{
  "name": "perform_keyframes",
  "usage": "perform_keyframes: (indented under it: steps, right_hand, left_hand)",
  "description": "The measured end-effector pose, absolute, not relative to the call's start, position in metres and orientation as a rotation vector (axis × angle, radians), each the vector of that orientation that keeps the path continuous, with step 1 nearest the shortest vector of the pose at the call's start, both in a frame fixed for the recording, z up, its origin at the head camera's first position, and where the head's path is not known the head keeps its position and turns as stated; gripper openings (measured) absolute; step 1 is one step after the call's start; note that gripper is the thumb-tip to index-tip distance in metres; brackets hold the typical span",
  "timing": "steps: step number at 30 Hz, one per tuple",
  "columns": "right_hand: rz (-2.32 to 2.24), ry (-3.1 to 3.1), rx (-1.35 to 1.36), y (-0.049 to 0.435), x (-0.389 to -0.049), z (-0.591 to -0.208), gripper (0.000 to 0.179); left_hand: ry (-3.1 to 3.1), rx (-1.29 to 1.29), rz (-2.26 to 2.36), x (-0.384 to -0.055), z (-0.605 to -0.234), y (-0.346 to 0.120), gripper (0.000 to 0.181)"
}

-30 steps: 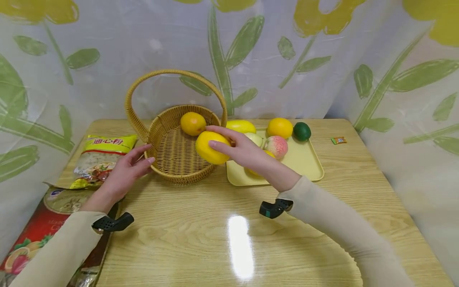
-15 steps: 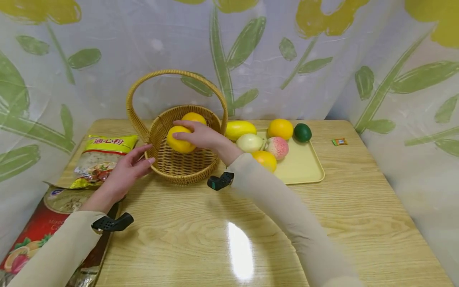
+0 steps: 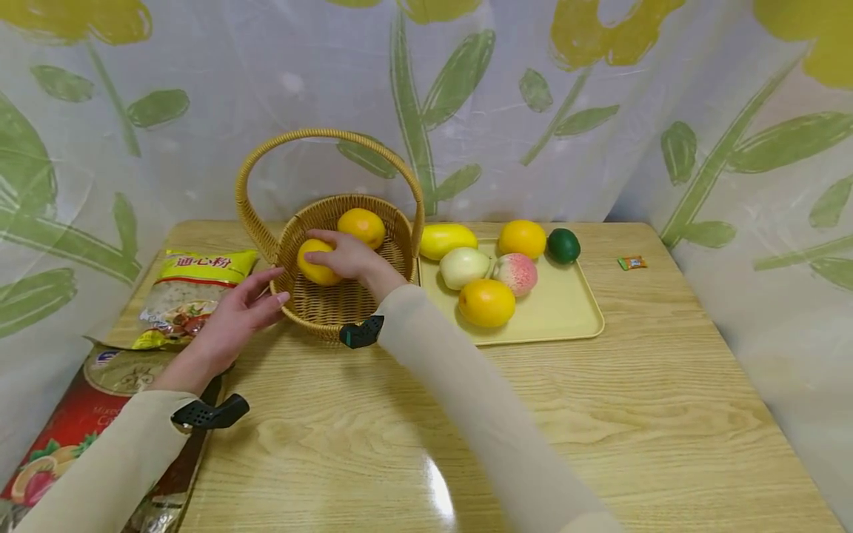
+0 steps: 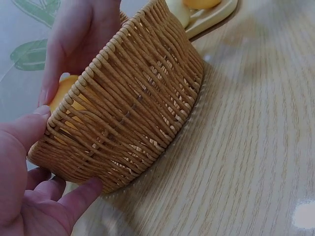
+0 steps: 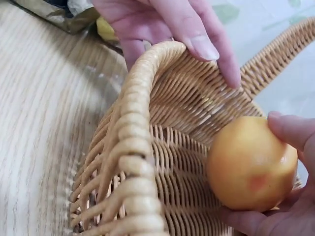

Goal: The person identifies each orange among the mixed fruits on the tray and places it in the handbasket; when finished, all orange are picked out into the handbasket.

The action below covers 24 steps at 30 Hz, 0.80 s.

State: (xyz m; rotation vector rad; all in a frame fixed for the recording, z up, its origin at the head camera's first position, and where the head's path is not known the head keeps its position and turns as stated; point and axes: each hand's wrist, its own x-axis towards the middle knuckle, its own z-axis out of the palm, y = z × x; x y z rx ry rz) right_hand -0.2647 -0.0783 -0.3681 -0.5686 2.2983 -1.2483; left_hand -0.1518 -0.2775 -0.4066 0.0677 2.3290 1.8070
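Observation:
The wicker basket (image 3: 333, 302) stands at the back left of the table, its tall handle arched over it. With the thumb at the rim and the fingers against the outer wall, my left hand (image 3: 229, 322) grips its left side. My right hand (image 3: 356, 259) reaches inside and holds a yellow-orange mango (image 3: 315, 263) low near the left wall. In the right wrist view thumb and fingers curl round this mango (image 5: 251, 164), which has a reddish spot. Behind it in the basket lies a second mango (image 3: 362, 224).
Right of the basket, a pale yellow tray (image 3: 560, 314) carries a yellow oblong fruit (image 3: 448, 241), a pale green fruit (image 3: 464, 268), a peach (image 3: 516, 274), an orange fruit (image 3: 522, 239), a mango (image 3: 487, 303) and a dark green fruit (image 3: 563, 246). Food bags (image 3: 200, 277) lie left; a small packet (image 3: 632, 263) right.
My right hand has carried the mango leftward from over the basket's right rim and down inside. My left hand stays on the basket's rim.

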Motion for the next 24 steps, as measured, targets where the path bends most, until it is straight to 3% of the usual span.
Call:
perform_keyframes:
  steps: [13, 24]
  right_hand:
    - [-1.154, 2.347, -0.595, -0.079, -0.267, -0.377, 0.053]
    - [-0.905, 2.324, -0.689, -0.070, -0.269, -0.364, 0.070]
  left_hand:
    - [2.320, 0.049, 1.808, -0.151, -0.406, -0.277, 0.070]
    - [2.306, 0.068, 1.825, -0.152, -0.406, -0.276, 0.069]
